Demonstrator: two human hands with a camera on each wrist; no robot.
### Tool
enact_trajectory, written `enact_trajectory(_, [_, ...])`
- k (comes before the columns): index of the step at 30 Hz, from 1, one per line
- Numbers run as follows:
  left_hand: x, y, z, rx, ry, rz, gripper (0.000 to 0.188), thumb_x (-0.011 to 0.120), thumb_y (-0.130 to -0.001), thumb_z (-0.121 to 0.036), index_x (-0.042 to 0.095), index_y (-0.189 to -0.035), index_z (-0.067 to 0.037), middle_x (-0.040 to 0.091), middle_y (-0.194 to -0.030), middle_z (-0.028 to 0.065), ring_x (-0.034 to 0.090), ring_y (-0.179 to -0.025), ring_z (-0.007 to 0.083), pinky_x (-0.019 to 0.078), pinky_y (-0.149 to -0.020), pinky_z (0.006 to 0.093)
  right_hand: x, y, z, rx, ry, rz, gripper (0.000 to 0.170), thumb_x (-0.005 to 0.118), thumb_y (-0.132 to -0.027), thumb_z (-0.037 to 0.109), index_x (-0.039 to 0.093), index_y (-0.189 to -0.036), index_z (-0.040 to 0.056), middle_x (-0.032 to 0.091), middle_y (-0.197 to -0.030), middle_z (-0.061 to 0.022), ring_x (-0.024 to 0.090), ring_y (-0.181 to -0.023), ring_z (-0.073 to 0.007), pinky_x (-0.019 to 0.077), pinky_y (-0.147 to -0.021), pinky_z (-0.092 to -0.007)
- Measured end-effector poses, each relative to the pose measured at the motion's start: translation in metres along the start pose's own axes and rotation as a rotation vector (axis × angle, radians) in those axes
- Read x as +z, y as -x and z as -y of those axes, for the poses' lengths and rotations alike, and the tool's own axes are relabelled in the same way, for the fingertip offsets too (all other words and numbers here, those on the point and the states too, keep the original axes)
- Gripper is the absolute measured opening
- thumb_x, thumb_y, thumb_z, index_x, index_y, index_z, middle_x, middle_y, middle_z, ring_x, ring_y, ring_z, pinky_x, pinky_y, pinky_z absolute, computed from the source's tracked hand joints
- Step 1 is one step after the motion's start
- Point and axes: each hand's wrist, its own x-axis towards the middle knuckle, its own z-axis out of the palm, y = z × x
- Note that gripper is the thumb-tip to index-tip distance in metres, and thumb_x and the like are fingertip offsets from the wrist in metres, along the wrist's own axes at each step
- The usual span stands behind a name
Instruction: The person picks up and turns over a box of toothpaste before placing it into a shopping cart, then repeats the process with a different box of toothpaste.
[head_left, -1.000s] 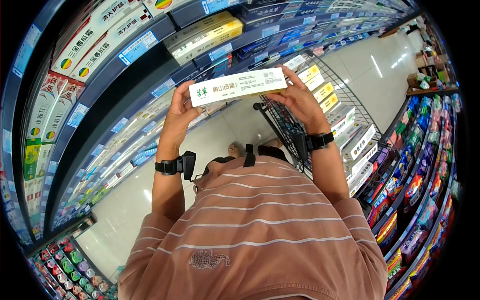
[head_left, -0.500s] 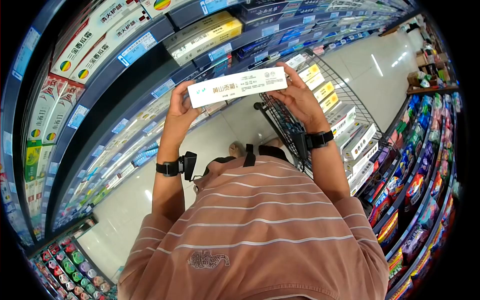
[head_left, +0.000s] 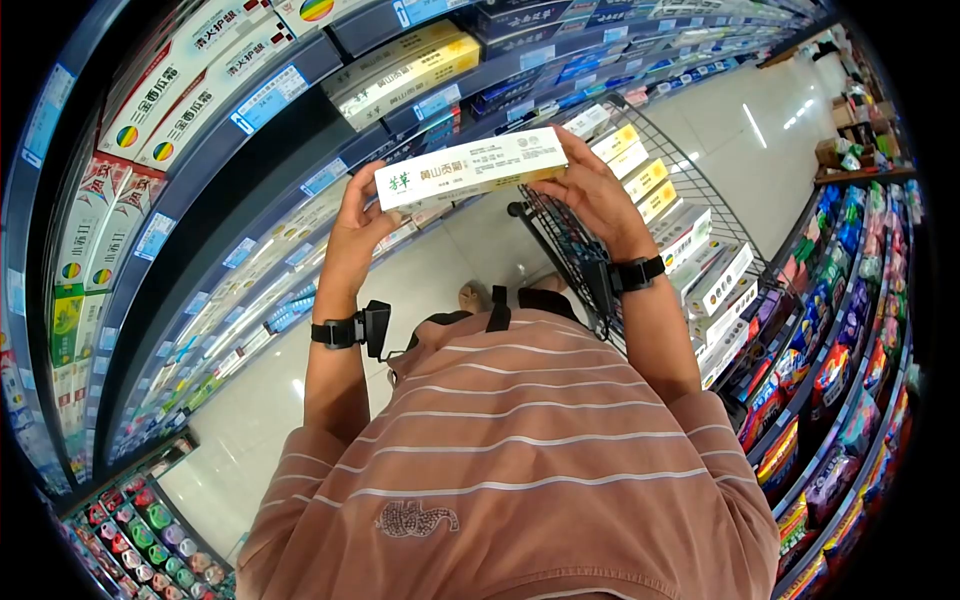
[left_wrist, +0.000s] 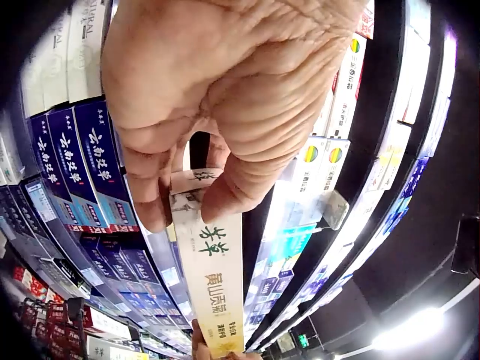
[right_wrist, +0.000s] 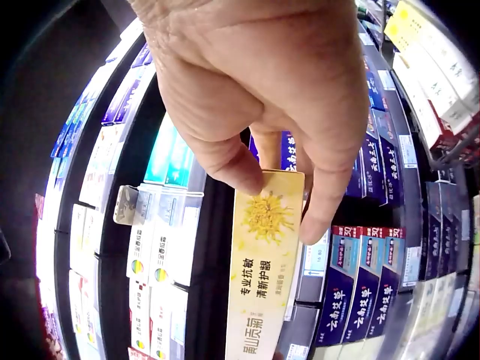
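A long white box point(head_left: 470, 168) with green and dark print is held level between both hands in the head view. The left hand point(head_left: 362, 225) pinches its left end between thumb and fingers; in the left wrist view that hand point(left_wrist: 232, 97) grips the white end of the box point(left_wrist: 214, 277). At the other end, the right hand point(head_left: 600, 200) pinches the box. The right wrist view has the right hand point(right_wrist: 262, 97) on the yellow end of the box point(right_wrist: 262, 262), which bears a flower picture, thumb on one side and fingers on the other.
Shelves of boxed goods point(head_left: 190, 110) curve along the left and top, with similar yellow boxes point(head_left: 410, 75) beyond the hands. A wire cart point(head_left: 735, 225) holding several boxes point(head_left: 690, 235) stands at the right. Farther right are shelves of colourful packets point(head_left: 830, 370).
The box has tilted slightly, so that its yellow lower side shows again and its white face glares less than half a second ago. Both hands keep their hold and have barely moved.
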Motion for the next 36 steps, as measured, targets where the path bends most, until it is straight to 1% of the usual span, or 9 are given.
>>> enact_trajectory(3, [0.000, 0.001, 0.000, -0.023, 0.017, -0.010, 0.071, 0.064, -0.088, 0.002, 0.039, -0.153, -0.010, 0.052, -0.138, 0.0115, 0.058, -0.121, 0.0213, 0.0514, -0.102, 0.0354, -0.003, -0.002, -0.001, 0.017, 0.008, -0.004, 0.059, 0.046, -0.097, -0.001, 0.032, -0.154, -0.0023, 0.048, -0.147, -0.0179, 0.057, -0.128, -0.0289, 0.0560, -0.101, -0.0383])
enact_trajectory(6, [-0.001, 0.002, 0.002, -0.038, 0.002, -0.025, 0.066, 0.059, -0.089, 0.001, 0.041, -0.152, -0.007, 0.051, -0.141, 0.0141, 0.054, -0.129, 0.0256, 0.0517, -0.106, 0.0412, -0.003, -0.004, -0.001, 0.038, 0.005, -0.003, 0.059, 0.050, -0.098, 0.004, 0.032, -0.154, -0.0039, 0.052, -0.142, -0.0194, 0.060, -0.124, -0.0285, 0.0570, -0.099, -0.0384])
enact_trajectory(12, [-0.002, 0.003, -0.002, -0.150, -0.064, -0.104, 0.055, 0.053, -0.100, -0.012, 0.042, -0.153, -0.006, 0.058, -0.131, 0.0142, 0.064, -0.110, 0.0217, 0.0554, -0.092, 0.0341, -0.005, -0.008, -0.005, 0.090, 0.064, -0.069, 0.054, 0.056, -0.102, 0.018, 0.040, -0.148, -0.0037, 0.063, -0.124, -0.0153, 0.067, -0.106, -0.0222, 0.0589, -0.089, -0.0362])
enact_trajectory(16, [0.000, 0.002, -0.005, -0.137, -0.054, -0.124, 0.053, 0.054, -0.103, -0.023, 0.043, -0.152, -0.006, 0.062, -0.117, 0.0107, 0.065, -0.095, 0.0178, 0.0547, -0.083, 0.0314, 0.004, -0.012, 0.000, 0.120, 0.116, -0.103, 0.048, 0.060, -0.102, 0.029, 0.052, -0.137, -0.0025, 0.065, -0.112, -0.0097, 0.067, -0.093, -0.0155, 0.0585, -0.082, -0.0327])
enact_trajectory(19, [-0.007, -0.005, 0.001, -0.172, 0.026, -0.110, 0.054, 0.057, -0.103, -0.029, 0.044, -0.150, -0.005, 0.063, -0.109, 0.0085, 0.063, -0.089, 0.0155, 0.0537, -0.078, 0.0299, 0.007, -0.018, 0.002, 0.130, 0.141, -0.132, 0.037, 0.061, -0.102, 0.035, 0.062, -0.120, 0.0029, 0.066, -0.102, -0.0063, 0.066, -0.083, -0.0136, 0.0578, -0.076, -0.0307])
enact_trajectory(22, [-0.009, -0.008, 0.000, -0.172, -0.016, -0.075, 0.054, 0.061, -0.102, -0.030, 0.045, -0.147, -0.004, 0.062, -0.105, 0.0072, 0.062, -0.088, 0.0143, 0.0524, -0.075, 0.0280, 0.003, -0.029, 0.001, 0.194, 0.162, -0.162, 0.039, 0.062, -0.101, 0.039, 0.065, -0.115, 0.0030, 0.066, -0.095, -0.0044, 0.065, -0.079, -0.0112, 0.0574, -0.073, -0.0297])
enact_trajectory(27, [-0.009, -0.012, -0.010, -0.199, -0.179, -0.073, 0.055, 0.069, -0.097, -0.027, 0.049, -0.143, -0.002, 0.061, -0.095, 0.0040, 0.061, -0.084, 0.0127, 0.0505, -0.069, 0.0251, 0.010, -0.036, 0.002, 0.155, 0.192, -0.162, 0.049, 0.067, -0.096, 0.047, 0.066, -0.111, 0.0002, 0.064, -0.087, -0.0029, 0.063, -0.071, -0.0102, 0.0583, -0.068, -0.0283])
enact_trajectory(33, [-0.017, -0.017, 0.000, -0.144, -0.198, -0.152, 0.059, 0.073, -0.093, -0.027, 0.050, -0.140, 0.000, 0.066, -0.096, 0.0055, 0.061, -0.077, 0.0109, 0.0472, -0.062, 0.0234, 0.013, -0.043, 0.000, 0.193, 0.206, -0.166, 0.048, 0.063, -0.098, 0.050, 0.066, -0.109, 0.0029, 0.064, -0.084, -0.0026, 0.061, -0.067, -0.0098, 0.0559, -0.066, -0.0283])
enact_trajectory(36, [-0.028, -0.022, 0.002, -0.144, -0.266, -0.086, 0.058, 0.076, -0.091, -0.024, 0.052, -0.139, -0.002, 0.065, -0.106, 0.0059, 0.058, -0.077, 0.0090, 0.0463, -0.062, 0.0233, 0.013, -0.046, -0.001, 0.192, 0.184, -0.160, 0.047, 0.063, -0.098, 0.049, 0.066, -0.107, 0.0033, 0.064, -0.084, -0.0015, 0.061, -0.068, -0.0093, 0.0556, -0.067, -0.0280])
